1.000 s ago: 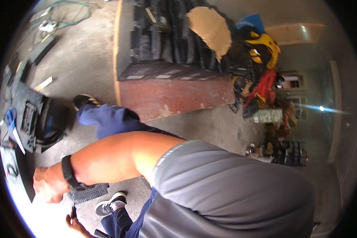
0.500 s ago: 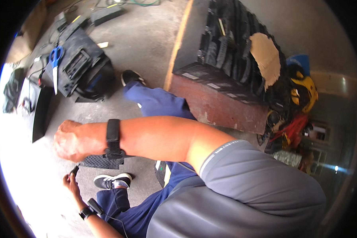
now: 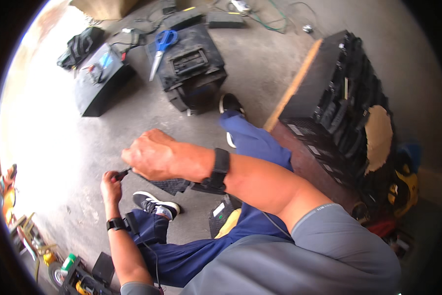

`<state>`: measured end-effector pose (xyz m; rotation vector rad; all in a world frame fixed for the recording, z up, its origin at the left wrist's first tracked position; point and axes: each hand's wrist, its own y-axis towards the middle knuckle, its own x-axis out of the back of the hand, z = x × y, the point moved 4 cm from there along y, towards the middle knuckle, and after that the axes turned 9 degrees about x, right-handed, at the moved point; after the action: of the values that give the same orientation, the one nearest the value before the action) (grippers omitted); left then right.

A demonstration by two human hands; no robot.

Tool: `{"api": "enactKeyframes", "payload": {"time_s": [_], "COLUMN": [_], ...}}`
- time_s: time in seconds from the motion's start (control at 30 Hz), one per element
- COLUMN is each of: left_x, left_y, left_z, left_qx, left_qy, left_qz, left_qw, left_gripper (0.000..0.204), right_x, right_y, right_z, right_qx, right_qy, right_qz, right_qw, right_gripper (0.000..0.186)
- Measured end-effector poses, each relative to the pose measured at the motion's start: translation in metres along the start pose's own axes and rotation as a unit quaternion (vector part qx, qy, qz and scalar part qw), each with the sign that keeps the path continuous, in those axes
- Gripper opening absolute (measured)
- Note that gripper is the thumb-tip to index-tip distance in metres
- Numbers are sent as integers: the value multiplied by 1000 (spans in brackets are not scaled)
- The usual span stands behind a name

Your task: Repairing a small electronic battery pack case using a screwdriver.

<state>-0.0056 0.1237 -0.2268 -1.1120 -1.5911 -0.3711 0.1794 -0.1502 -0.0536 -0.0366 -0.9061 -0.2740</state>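
Observation:
My left hand [image 3: 112, 189] is closed around a small red-and-black tool [image 3: 118, 175], too blurred to name exactly. Its dark end points toward my right hand [image 3: 152, 155]. That hand is a fist with the knuckles up, and whatever is in its fingers is hidden. Just below the right wrist shows a black textured panel [image 3: 171, 186], partly covered by the arm. I cannot tell whether it is held or lies on the floor. Under the right forearm, a black piece with a green mark [image 3: 222, 212] sits beside something yellow [image 3: 229, 223].
Blue-handled scissors [image 3: 163, 46] lie on a dusty black box [image 3: 194, 61] ahead. Left of it stands a black case [image 3: 105, 81]. Stacked black units [image 3: 324, 98] with a piece of cardboard [image 3: 379, 140] are at right. Cables and black bars lie at the back; assorted gear is lower left.
The view has swung left, so the surroundings sit further right. Both hands stay closed; the tool's dark end now points more to the right, toward my right hand.

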Motion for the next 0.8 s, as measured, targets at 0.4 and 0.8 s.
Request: {"api": "enactKeyframes", "payload": {"time_s": [0.4, 0.8], "left_x": [8, 0], "left_y": [-6, 5], "left_z": [-49, -18], "left_qx": [64, 214], "left_qy": [36, 31], "left_qz": [21, 147], "left_qw": [997, 965], "left_gripper": [23, 53], "right_x": [-14, -39], "right_y": [4, 4], "right_z": [25, 32], "right_qx": [46, 56], "right_qy": [39, 18], "right_qz": [48, 1], "right_qw": [997, 998], "right_gripper": [19, 7]}}
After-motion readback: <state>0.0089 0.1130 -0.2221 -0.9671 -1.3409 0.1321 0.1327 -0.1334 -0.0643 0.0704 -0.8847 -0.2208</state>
